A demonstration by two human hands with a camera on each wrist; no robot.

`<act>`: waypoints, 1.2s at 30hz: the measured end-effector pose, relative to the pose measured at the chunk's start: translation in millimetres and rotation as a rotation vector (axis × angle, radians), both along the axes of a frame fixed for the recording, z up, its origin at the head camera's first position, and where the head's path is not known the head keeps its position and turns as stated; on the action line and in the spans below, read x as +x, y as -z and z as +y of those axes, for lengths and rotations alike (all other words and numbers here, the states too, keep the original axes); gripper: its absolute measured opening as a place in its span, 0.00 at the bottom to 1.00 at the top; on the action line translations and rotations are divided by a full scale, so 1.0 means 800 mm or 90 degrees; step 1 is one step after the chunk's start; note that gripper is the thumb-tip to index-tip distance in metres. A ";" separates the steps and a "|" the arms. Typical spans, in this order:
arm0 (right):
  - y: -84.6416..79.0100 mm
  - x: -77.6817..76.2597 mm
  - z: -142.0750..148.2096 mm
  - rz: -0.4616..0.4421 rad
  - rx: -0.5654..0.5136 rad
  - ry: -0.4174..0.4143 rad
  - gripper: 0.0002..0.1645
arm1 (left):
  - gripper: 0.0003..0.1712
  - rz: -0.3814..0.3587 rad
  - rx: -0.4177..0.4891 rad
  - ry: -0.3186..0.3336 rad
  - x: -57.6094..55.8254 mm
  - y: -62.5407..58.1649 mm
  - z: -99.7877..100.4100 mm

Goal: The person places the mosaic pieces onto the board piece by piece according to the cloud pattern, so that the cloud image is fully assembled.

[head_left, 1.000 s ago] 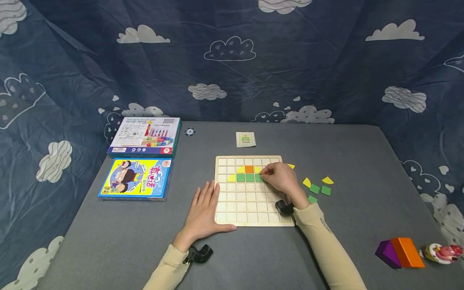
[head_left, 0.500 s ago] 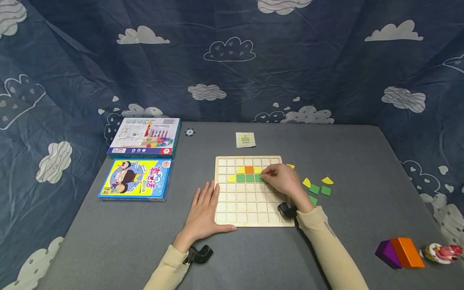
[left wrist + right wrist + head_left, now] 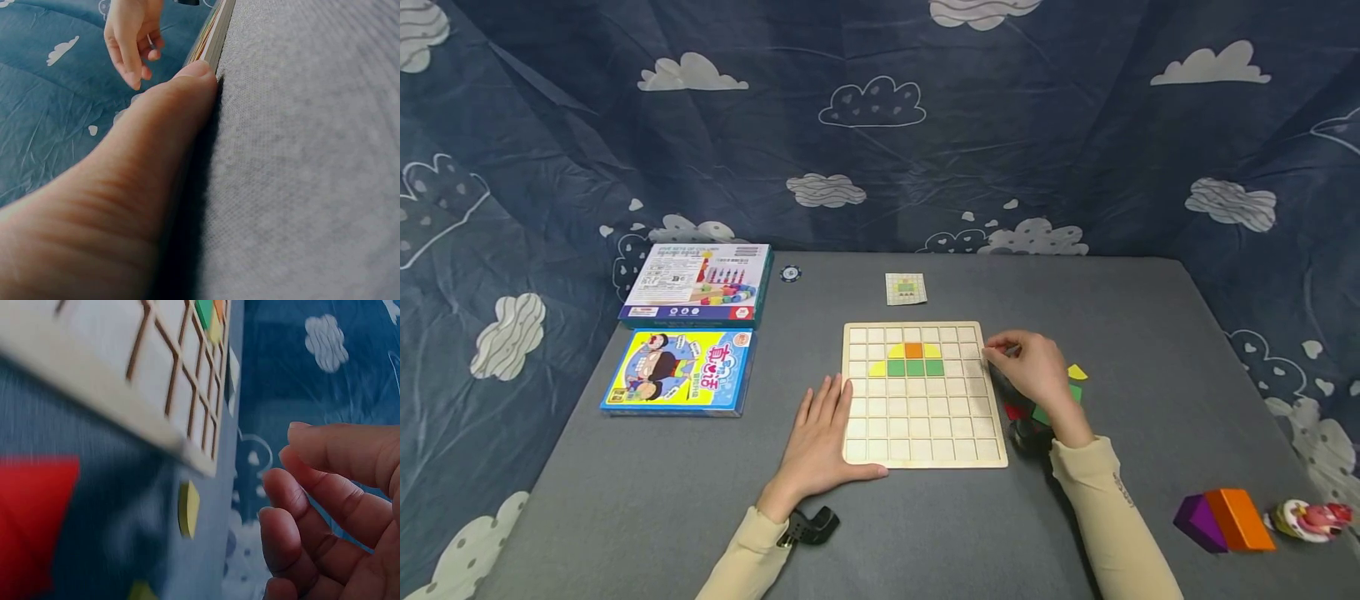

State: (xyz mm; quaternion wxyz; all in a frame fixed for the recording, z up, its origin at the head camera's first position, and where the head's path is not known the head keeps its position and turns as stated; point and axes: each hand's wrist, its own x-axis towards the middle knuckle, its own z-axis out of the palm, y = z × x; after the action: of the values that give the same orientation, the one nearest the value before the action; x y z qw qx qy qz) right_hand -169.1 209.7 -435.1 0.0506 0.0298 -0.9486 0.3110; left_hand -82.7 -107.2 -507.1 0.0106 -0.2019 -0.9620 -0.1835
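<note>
A wooden grid board (image 3: 921,427) lies on the grey table. On it sit an orange square tile (image 3: 913,351), a row of green square tiles (image 3: 915,367) and several yellow quarter-round tiles (image 3: 877,368). My left hand (image 3: 817,437) lies flat with spread fingers at the board's left edge, its thumb (image 3: 150,125) along the near edge. Just off the board's right side hovers my right hand (image 3: 1033,371). Its loosely bent fingers (image 3: 281,537) hold nothing, with thumb and index tips apart. Below it are a yellow tile (image 3: 189,509) and red pieces (image 3: 31,525), partly hidden in the head view.
Loose green tiles (image 3: 1041,415) and a yellow tile (image 3: 1077,372) lie by the right wrist. A small pattern card (image 3: 906,288) lies behind the board. Two boxes, one a blue box (image 3: 677,371), lie left. An orange block (image 3: 1240,520), a purple block (image 3: 1201,523) and a figurine (image 3: 1311,522) stand front right.
My right hand has moved right, from the green tile at the row's right end to beyond the board's edge, uncovering that side of the grid. My left hand has stayed in place.
</note>
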 end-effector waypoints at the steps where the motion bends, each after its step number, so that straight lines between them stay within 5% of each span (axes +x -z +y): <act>1: -0.001 0.000 0.005 0.004 0.006 0.007 0.11 | 0.74 0.000 -0.001 0.000 0.000 0.000 0.000; 13: -0.001 0.009 0.055 -0.065 0.053 0.070 0.17 | 0.74 -0.001 0.000 0.000 0.000 -0.001 0.000; 25: 0.000 0.013 0.070 -0.142 0.101 0.069 0.20 | 0.74 0.005 -0.001 0.000 0.001 -0.001 0.000; 36: 0.006 0.015 0.074 -0.154 0.111 0.044 0.20 | 0.73 0.012 0.009 0.005 0.001 0.000 -0.001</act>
State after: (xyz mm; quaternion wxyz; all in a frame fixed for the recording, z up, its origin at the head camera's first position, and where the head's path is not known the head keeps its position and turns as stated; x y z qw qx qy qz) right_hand -157.2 268.9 -440.2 -0.0558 -0.0364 -0.9717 0.2267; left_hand -81.8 -107.9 -507.3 0.0201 -0.2074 -0.9597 -0.1886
